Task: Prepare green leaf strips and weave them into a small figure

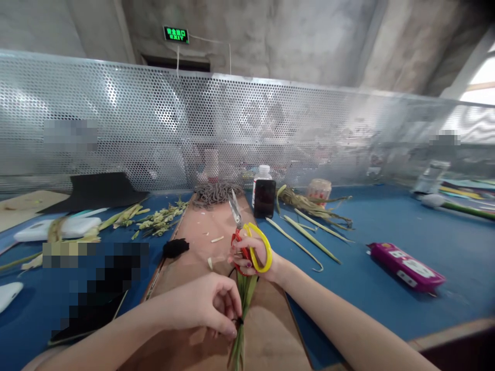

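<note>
My right hand (253,257) grips scissors (247,234) with red and yellow handles, blades pointing up and away. The same hand also clasps the top of a bundle of green leaf strips (243,309) that hangs down toward me. My left hand (211,306) pinches the bundle lower down, where a dark tie wraps it. Both hands hover above a brown board (201,242) lying on the blue table (386,226).
A dark bottle with a white cap (264,193) stands behind the board, beside a coil of dark cord (214,193). Loose leaf strips (305,234) lie to the right, a pink power strip (406,265) farther right. Leaf scraps (154,219) and a white device (58,226) sit left. A perforated metal screen (154,118) closes the back.
</note>
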The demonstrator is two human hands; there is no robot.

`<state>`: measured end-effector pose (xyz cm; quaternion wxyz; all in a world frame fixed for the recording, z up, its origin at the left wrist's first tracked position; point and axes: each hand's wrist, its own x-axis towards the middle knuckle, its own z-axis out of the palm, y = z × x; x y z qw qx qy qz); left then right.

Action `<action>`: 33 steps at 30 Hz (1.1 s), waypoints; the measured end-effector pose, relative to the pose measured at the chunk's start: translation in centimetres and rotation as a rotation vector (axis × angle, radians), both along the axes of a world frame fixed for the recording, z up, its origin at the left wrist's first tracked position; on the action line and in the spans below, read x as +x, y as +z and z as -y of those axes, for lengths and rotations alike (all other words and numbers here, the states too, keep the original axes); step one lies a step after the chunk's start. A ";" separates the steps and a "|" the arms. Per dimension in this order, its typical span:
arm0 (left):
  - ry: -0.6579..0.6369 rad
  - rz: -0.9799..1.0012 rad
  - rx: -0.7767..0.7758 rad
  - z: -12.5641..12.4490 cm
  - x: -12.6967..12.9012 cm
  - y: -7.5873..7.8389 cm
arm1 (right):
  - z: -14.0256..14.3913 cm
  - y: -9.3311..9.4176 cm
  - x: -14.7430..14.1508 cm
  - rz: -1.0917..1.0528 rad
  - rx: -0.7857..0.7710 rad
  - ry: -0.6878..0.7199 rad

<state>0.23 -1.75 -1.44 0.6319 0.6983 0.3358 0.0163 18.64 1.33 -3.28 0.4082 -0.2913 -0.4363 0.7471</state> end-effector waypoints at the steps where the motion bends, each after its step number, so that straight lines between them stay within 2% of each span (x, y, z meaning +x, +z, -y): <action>1: -0.003 -0.003 0.006 0.0 0.0 -0.1 | 0.0 0.0 0.0 -0.006 -0.007 0.003; 7: -0.017 0.003 0.045 -0.1 -0.1 0.1 | -0.2 -0.4 0.1 -0.032 -0.035 0.011; 19: -0.072 -0.031 -0.047 -0.4 -0.3 0.1 | 0.2 0.3 -0.1 -0.028 -0.021 0.000; 33: -0.090 -0.068 -0.027 -0.8 -0.5 -0.5 | -0.2 -0.3 -0.1 -0.037 -0.033 0.020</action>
